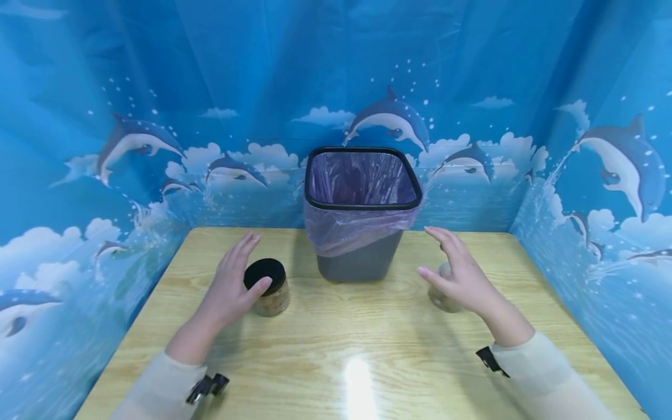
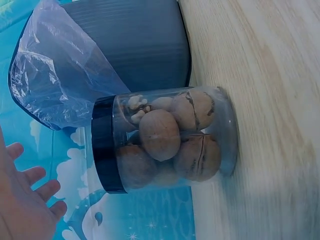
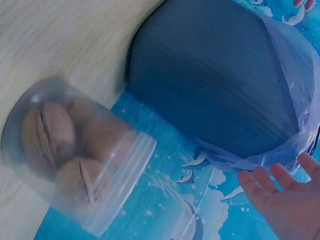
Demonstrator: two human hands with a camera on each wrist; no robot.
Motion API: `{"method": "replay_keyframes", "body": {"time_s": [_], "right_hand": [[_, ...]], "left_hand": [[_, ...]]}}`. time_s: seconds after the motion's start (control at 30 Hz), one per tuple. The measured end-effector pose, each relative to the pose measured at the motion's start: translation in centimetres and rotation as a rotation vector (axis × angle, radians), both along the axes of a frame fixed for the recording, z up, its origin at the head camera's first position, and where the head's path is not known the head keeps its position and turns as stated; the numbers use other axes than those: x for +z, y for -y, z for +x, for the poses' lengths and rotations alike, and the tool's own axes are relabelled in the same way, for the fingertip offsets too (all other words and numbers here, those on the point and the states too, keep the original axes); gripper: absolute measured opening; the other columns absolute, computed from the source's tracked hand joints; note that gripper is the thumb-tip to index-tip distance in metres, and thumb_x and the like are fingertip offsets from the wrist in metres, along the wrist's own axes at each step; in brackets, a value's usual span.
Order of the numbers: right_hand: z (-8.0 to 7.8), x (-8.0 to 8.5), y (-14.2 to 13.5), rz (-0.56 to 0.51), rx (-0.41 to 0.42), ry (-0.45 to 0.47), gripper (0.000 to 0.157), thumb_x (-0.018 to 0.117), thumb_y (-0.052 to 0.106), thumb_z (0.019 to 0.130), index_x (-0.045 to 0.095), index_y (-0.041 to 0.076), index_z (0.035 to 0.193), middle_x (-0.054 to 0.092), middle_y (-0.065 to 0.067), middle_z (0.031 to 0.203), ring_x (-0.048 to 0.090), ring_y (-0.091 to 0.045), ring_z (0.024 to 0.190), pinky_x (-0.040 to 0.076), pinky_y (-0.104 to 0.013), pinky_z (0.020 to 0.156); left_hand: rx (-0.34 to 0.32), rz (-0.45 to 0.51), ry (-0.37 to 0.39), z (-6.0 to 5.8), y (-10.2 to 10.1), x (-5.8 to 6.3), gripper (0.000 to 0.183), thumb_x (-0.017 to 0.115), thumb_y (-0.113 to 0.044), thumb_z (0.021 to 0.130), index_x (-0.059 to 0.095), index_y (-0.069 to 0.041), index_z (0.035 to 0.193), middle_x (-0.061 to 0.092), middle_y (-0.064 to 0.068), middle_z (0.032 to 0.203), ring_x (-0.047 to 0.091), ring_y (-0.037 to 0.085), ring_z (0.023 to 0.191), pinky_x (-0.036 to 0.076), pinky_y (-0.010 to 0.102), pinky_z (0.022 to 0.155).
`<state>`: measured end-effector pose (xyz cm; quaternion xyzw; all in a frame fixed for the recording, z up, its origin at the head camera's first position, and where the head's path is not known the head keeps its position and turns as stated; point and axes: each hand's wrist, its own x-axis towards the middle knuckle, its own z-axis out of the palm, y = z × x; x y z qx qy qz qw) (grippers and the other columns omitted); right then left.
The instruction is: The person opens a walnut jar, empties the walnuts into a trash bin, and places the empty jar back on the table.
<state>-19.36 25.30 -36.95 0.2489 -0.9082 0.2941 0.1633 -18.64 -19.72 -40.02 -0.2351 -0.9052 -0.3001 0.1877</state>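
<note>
On the left stands a clear jar point(image 1: 276, 302) with a black lid point(image 2: 106, 145). Whole walnuts point(image 2: 160, 135), some with cracked shells, and a few pale pieces fill it. My left hand point(image 1: 231, 286) is beside this jar, fingers spread, thumb over the lid's near edge; contact is unclear in the head view. A second clear jar point(image 1: 443, 301), its rim without a lid in the right wrist view, holds several walnuts point(image 3: 47, 132). Beside it hovers my right hand point(image 1: 462, 277), fingers apart and holding nothing, partly hiding that jar.
Between the jars, farther back, stands a grey bin point(image 1: 357, 265) with a black rim point(image 1: 362, 207). A translucent purple bag point(image 1: 336, 233) lines it and folds over the outside. Blue dolphin-printed curtains point(image 1: 252, 70) border the wooden table point(image 1: 315, 338) at the back and sides.
</note>
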Motion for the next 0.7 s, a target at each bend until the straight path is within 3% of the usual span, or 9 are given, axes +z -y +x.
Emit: {"method": "replay_keyframes", "body": {"time_s": [0.33, 0.7], "right_hand": [[0.2, -0.7, 1.1, -0.141, 0.066, -0.026, 0.074, 0.07, 0.019, 0.081, 0.03, 0.019, 0.143, 0.034, -0.006, 0.139, 0.038, -0.023, 0.12, 0.038, -0.046, 0.097], [0.4, -0.8, 3.1, -0.173, 0.111, -0.01, 0.072, 0.07, 0.009, 0.08, 0.032, 0.008, 0.141, 0.035, -0.012, 0.139, 0.042, -0.032, 0.12, 0.038, -0.046, 0.097]], "left_hand": [[0.044, 0.102, 0.098, 0.3, 0.2, -0.8, 0.079, 0.062, -0.027, 0.086, 0.012, -0.028, 0.148, 0.012, 0.001, 0.153, 0.016, 0.034, 0.136, 0.019, 0.064, 0.099], [0.088, 0.192, 0.153, 0.0, 0.6, -2.3, 0.077, 0.061, -0.031, 0.087, 0.012, -0.029, 0.148, 0.012, 0.001, 0.153, 0.014, 0.033, 0.137, 0.019, 0.065, 0.099]]}}
